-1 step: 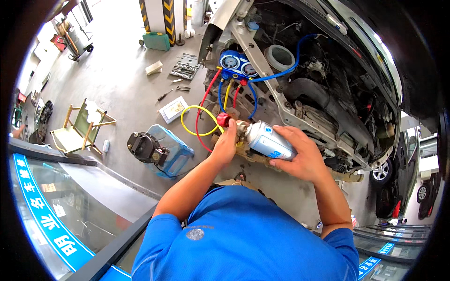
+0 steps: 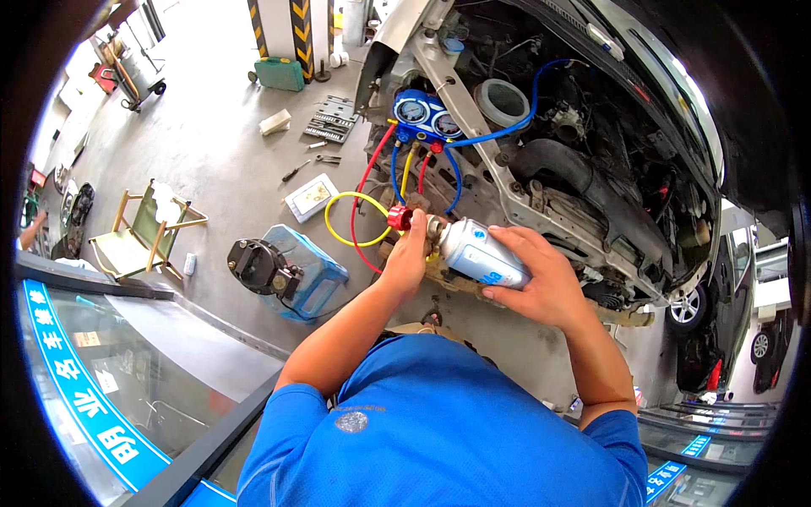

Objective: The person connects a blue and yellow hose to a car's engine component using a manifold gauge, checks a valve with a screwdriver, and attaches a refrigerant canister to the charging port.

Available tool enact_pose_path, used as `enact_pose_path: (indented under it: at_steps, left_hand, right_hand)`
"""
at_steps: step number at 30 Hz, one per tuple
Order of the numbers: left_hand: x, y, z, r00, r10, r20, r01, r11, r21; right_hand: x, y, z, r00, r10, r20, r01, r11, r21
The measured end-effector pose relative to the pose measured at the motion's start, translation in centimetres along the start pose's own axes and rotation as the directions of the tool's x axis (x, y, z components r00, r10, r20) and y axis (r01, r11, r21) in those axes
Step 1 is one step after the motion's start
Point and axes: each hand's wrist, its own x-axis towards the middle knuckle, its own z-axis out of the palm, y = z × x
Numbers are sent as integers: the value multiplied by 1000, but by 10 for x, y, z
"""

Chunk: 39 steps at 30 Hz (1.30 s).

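My left hand [image 2: 407,264] is closed around a can tap valve with a red knob [image 2: 400,217] and a metal fitting [image 2: 434,228]. The valve sits at the top of a white and blue refrigerant can [image 2: 477,253], which lies tilted on its side. My right hand [image 2: 541,279] wraps the can's base end. A yellow hose [image 2: 328,221] loops beside the valve; where its end meets the fitting is hidden by my fingers. Above, a blue manifold gauge set [image 2: 425,117] hangs on the car's front frame, with red, blue and yellow hoses.
The open engine bay [image 2: 583,152] fills the upper right. On the floor to the left stand a vacuum pump [image 2: 262,269] on a blue clear-sided bin [image 2: 317,287], a folding chair [image 2: 139,232], a socket set [image 2: 331,118] and a green case [image 2: 280,73]. A glass partition [image 2: 160,355] runs lower left.
The can, the valve and both hands sit very slightly further left, with the whole view shifted a little. At the far left edge, another person's arm shows more. My grips look the same.
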Motion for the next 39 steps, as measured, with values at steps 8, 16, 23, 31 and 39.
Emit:
enact_pose_path:
  at_steps: [8,16,23,31,39]
  left_hand:
    - [8,2,11,999,4,-33,-6,998,-69]
    - [9,-6,8,997,-19,-79,27,994,104]
    - [-5,-21,-4,987,-24,-159,56,978,199]
    - [-10,-71,-91,984,177,16,-122,607,785]
    - [-4,-86,-86,931,-300,-209,241,933,-266]
  right_hand:
    - [-1,15,10,994,-101,-28,88,949,-304]
    - [-11,38,34,950,-309,-49,249,841,-480]
    - [-26,44,63,971,-202,-131,160,949,-273]
    - [-39,60,134,839,308,449,-504,127,854]
    - [-61,50,141,987,-13,-162,80,905,418]
